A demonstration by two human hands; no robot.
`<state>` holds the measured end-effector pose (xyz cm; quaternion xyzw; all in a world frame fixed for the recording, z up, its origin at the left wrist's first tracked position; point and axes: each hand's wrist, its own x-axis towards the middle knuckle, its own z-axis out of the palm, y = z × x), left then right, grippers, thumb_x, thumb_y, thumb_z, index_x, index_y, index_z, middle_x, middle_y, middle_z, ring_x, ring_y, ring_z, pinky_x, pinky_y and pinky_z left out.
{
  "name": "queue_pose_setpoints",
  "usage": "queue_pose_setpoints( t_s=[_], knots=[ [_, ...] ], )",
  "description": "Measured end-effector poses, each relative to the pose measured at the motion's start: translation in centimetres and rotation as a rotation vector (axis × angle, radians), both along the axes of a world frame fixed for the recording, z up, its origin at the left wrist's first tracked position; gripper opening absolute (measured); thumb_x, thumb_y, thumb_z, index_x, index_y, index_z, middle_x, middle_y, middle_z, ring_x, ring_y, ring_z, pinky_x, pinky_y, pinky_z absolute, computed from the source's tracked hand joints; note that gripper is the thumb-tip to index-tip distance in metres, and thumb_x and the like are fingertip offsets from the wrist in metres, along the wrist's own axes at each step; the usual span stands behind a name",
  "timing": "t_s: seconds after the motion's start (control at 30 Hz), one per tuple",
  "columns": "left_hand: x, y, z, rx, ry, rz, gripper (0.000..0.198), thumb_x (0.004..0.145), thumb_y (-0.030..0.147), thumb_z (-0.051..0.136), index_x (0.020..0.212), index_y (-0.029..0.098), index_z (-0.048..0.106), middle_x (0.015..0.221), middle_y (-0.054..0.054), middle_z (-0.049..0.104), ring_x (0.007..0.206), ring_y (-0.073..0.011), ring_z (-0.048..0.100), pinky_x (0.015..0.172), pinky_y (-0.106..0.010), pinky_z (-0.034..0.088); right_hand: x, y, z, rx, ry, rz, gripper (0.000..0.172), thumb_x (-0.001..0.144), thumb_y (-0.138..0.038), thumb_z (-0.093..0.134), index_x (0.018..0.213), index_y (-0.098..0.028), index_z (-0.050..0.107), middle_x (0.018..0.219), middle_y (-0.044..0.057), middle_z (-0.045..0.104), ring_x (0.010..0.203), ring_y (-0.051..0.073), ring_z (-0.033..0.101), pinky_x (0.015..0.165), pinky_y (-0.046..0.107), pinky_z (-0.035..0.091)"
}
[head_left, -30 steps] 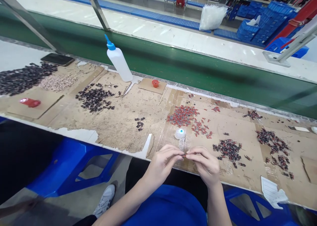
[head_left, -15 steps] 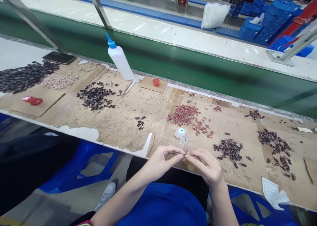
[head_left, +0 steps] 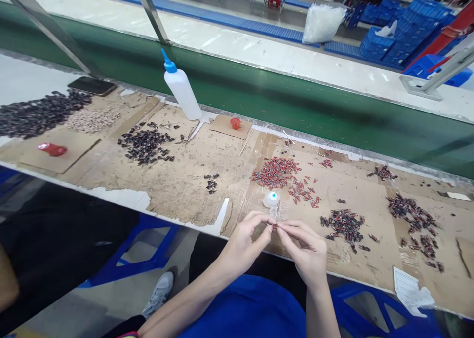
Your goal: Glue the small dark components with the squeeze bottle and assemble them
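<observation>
My left hand (head_left: 246, 242) and my right hand (head_left: 305, 249) meet at the near edge of the cardboard-covered bench (head_left: 177, 180). Both pinch one tiny dark red part (head_left: 275, 226) between thumb and fingertips. Just beyond the fingers sits a small clear cap with a blue dot (head_left: 271, 199). A heap of red parts (head_left: 276, 171) lies further back. A pile of dark red-and-black parts (head_left: 342, 224) is to the right of my right hand.
A white squeeze bottle with a blue nozzle (head_left: 180, 89) stands at the back by the green conveyor belt (head_left: 296, 101). Dark parts piles (head_left: 146, 145) (head_left: 37, 113) lie to the left, with a phone (head_left: 92, 86), a red cap (head_left: 235, 123), a red object (head_left: 52, 149) and paper (head_left: 411, 291).
My hands have shifted slightly away from me while still pinching the small part together. The view has drifted a little.
</observation>
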<state>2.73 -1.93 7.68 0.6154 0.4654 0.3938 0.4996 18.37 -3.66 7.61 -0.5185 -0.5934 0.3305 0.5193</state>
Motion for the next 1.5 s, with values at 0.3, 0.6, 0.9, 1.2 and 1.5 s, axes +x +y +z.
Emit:
queue_pose_setpoints(
  t_s=[0.3,0.6,0.9,1.2,1.5],
  knots=[
    [0.6,-0.5,-0.4,0.312,0.108,0.034,0.013,0.091,0.018,0.050,0.093,0.020,0.063,0.091,-0.007,0.070,0.095,-0.0204,0.064,0.087,-0.034,0.048,-0.4,-0.6,0.3,-0.052,0.082,-0.048,0.014,0.079,-0.018,0.069,0.088,-0.023,0.078,0.082,0.006,0.074,0.072,0.017,0.071,0.065,0.026,0.061],
    [-1.2,0.8,-1.2,0.550,0.210,0.107,0.023,0.092,0.019,0.054,0.115,0.019,0.056,0.098,-0.006,0.072,0.097,-0.0183,0.064,0.088,-0.034,0.049,6.4,-1.2,-1.8,-0.118,-0.202,-0.403,0.020,0.077,-0.037,0.069,0.079,-0.018,0.073,0.079,0.009,0.072,0.070,0.021,0.069,0.069,0.034,0.059],
    [-9.8,8.4,-5.7,0.456,0.770,0.482,0.015,0.089,0.022,0.053,0.090,0.020,0.068,0.092,-0.008,0.070,0.092,-0.0260,0.060,0.083,-0.040,0.048,3.4,1.5,-3.3,0.062,-0.581,-0.349,0.045,0.080,-0.055,0.063,0.109,-0.020,0.069,0.102,0.012,0.068,0.097,0.027,0.061,0.087,0.046,0.051],
    [-9.4,9.7,-6.2,0.450,0.883,0.329,0.020,0.091,0.016,0.051,0.080,0.019,0.067,0.080,-0.007,0.067,0.084,-0.0257,0.056,0.074,-0.038,0.047,-1.7,4.9,-5.4,-0.026,-0.307,-0.079,0.030,0.082,-0.047,0.063,0.100,-0.022,0.063,0.108,0.011,0.067,0.108,0.028,0.056,0.096,0.049,0.044],
    [-3.5,3.9,-6.9,0.599,0.474,0.052,0.019,0.095,0.015,0.048,0.086,0.018,0.064,0.080,-0.005,0.065,0.080,-0.0192,0.057,0.071,-0.031,0.052,-0.2,3.1,-5.2,-0.257,0.582,-0.224,0.033,0.062,-0.038,0.080,0.084,-0.020,0.064,0.067,-0.002,0.064,0.054,0.011,0.052,0.051,0.024,0.043]
  ],
)
